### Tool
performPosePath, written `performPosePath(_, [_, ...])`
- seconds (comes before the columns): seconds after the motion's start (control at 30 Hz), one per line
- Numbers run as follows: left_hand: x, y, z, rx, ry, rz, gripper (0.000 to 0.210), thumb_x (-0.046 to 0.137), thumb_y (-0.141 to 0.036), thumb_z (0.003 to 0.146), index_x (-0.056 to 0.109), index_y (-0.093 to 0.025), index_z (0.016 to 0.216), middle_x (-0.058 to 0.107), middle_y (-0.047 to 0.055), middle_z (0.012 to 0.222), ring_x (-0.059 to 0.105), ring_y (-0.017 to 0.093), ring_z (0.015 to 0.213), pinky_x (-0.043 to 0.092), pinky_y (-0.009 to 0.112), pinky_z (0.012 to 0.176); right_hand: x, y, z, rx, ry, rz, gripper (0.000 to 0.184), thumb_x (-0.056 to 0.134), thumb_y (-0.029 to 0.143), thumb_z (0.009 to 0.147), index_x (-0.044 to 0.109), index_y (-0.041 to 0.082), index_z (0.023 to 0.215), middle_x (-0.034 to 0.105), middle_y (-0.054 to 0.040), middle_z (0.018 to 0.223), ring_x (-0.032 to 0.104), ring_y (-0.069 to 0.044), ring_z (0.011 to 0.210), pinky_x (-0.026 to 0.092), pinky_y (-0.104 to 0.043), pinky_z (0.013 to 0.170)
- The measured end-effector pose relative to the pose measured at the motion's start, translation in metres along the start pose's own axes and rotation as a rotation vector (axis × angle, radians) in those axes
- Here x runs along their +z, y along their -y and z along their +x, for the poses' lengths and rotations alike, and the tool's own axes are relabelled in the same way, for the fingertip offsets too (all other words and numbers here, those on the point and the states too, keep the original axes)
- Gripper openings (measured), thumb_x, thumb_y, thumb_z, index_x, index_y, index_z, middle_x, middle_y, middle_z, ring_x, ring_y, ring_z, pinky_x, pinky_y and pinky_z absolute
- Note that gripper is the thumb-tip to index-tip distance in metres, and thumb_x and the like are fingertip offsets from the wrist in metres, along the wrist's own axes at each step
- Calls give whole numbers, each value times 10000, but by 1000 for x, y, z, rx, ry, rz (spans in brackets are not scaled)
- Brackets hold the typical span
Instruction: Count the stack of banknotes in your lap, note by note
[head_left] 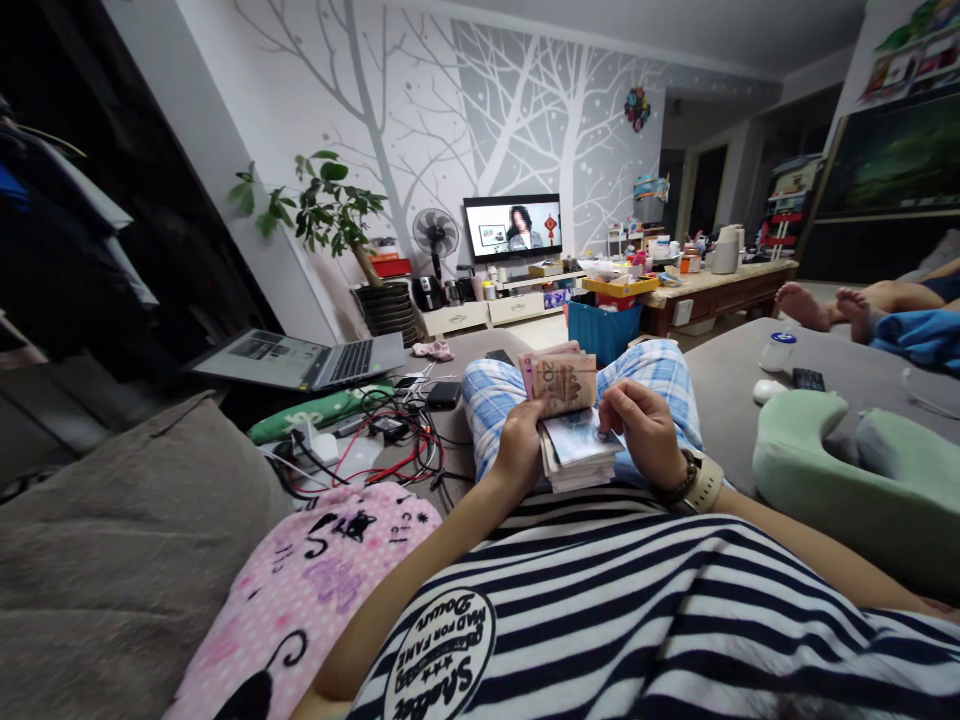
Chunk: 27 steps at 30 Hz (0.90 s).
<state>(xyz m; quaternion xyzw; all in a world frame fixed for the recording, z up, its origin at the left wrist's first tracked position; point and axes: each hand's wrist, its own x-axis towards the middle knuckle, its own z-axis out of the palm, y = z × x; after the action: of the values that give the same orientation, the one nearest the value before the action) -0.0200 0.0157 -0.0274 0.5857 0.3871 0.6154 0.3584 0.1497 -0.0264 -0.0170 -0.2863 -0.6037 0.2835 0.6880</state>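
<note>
My left hand (517, 440) is closed on a few banknotes (566, 384); the front one is brownish and shows a 20, with pinkish ones behind it. Just below the notes, over my lap, is a thick stack of flat sheets (579, 462) with pale edges and a shiny blue-grey top; the left hand lies along its left side. At the right edge of this stack is my right hand (645, 432), fingers curled in and thumb by the top corner. Whether anything is pinched in those fingers I cannot make out. A beige-strapped watch (706, 484) is on the right wrist.
Left are a laptop (292, 360), tangled cables (405, 440) and a pink cat-print blanket (330, 570). A green neck pillow (795, 450), white mouse (766, 391) and remote (808, 379) lie right. Another person's feet (817, 305) rest beyond. A cluttered table (720, 285) stands ahead.
</note>
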Motion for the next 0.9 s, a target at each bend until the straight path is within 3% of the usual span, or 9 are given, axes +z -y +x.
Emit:
performPosePath(0.13, [6, -12, -5, -106, 44, -144, 217, 582, -351, 809, 657, -208, 664, 756, 95, 830, 674, 319, 1087, 526, 435, 983, 0, -1, 1, -10, -8, 22, 429, 664, 565, 874, 573, 222, 632, 534, 20, 533, 412, -129, 500, 351, -296, 505])
performPosePath(0.27, [12, -26, -12, -234, 147, -413, 181, 660, -374, 727, 667, -194, 717, 761, 82, 789, 701, 323, 1057, 555, 427, 931, 0, -4, 5, 28, -71, 1, 429, 763, 564, 774, 559, 212, 641, 477, 47, 552, 388, -112, 527, 330, -277, 520])
performPosePath(0.37, [14, -30, -15, -262, 155, -523, 224, 720, -364, 668, 680, -172, 775, 771, 81, 809, 713, 322, 1051, 565, 416, 913, 0, -5, 8, 60, -96, 5, 450, 795, 569, 727, 536, 209, 649, 452, 57, 578, 367, -104, 541, 312, -270, 521])
performPosePath(0.73, [13, -21, -13, -233, 181, -538, 282, 779, -334, 670, 750, -143, 875, 786, 75, 825, 716, 324, 1051, 551, 435, 948, -1, -4, 9, 42, -65, -36, 463, 716, 577, 805, 502, 212, 616, 406, 59, 564, 337, -109, 553, 308, -280, 549])
performPosePath(0.9, [13, -19, -12, -232, 186, -516, 236, 753, -343, 682, 754, -152, 821, 781, 74, 802, 720, 317, 1031, 562, 418, 927, -2, -4, 9, 44, -66, -50, 435, 692, 558, 826, 520, 211, 628, 420, 55, 563, 351, -112, 548, 305, -285, 546])
